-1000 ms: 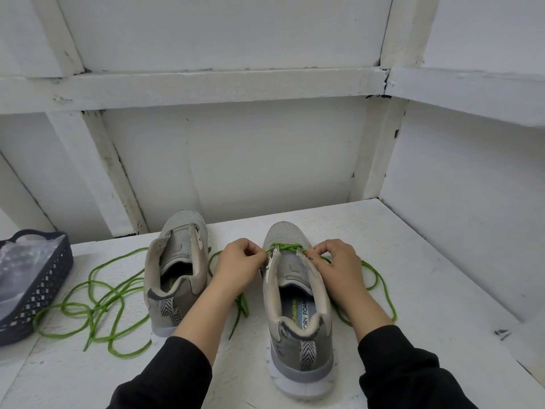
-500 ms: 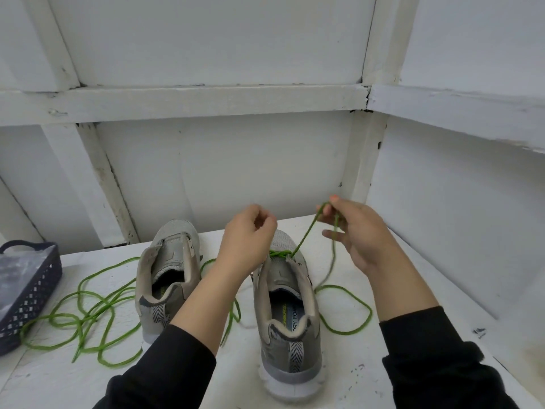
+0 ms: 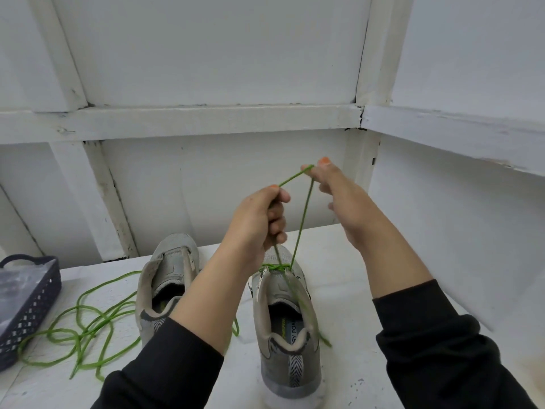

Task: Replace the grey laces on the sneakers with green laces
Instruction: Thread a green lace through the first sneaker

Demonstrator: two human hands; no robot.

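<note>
- The left hand [image 3: 259, 222] is raised above the toe of the right sneaker [image 3: 287, 358], fingers curled tight round one strand of the green lace [image 3: 299, 228].
- The right hand [image 3: 339, 199] is higher and farther back. Its thumb and forefinger tips pinch the same lace at its peak, and the other fingers are loosely spread.
- From that peak the lace drops taut to the front eyelets of the right sneaker and crosses the tongue there. A short tail shows on the worktop [image 3: 348, 320] beside the heel.
- The right sneaker stands heel toward the person, near the front edge of the worktop.
- The left sneaker [image 3: 165, 276] stands beside it, unlaced and partly hidden by the left forearm.
- A spare green lace [image 3: 88, 326] sprawls in loops between the left sneaker and a dark basket [image 3: 29, 305] at the left edge.
- The side wall [image 3: 472, 231] closes in on the right. Bare worktop lies between it and the right sneaker.
- The back wall [image 3: 206, 187] stands just behind the toes, and its cross beam [image 3: 206, 119] runs above the hands.
</note>
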